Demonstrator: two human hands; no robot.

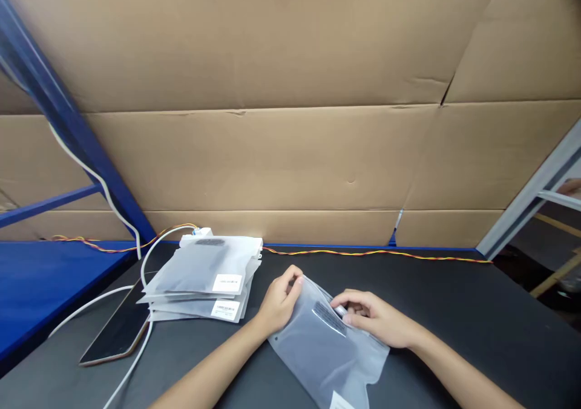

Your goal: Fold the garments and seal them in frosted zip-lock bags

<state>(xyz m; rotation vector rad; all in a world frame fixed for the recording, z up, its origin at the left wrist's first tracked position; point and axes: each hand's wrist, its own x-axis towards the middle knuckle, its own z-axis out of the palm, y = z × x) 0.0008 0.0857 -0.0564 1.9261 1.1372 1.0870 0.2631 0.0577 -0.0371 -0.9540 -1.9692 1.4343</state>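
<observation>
A frosted plastic bag [313, 342] with dark printed text and a white label at its lower end lies tilted over the black table. My left hand [281, 300] pinches its upper left corner between thumb and fingers. At the bag's upper right edge, my right hand [374, 318] has its thumb and fingers closed on the edge, near a small pale item [340, 310] that is too hidden to identify. To the left is a stack of similar frosted bags [204, 270] with white labels.
A dark tablet or phone [118, 324] lies left of the stack, with white cables [144, 336] running beside it. A twisted red and yellow wire [363, 253] follows the black table's [454, 312] back edge. Cardboard [272, 161] stands behind, between blue [86, 130] and grey frame posts [526, 197].
</observation>
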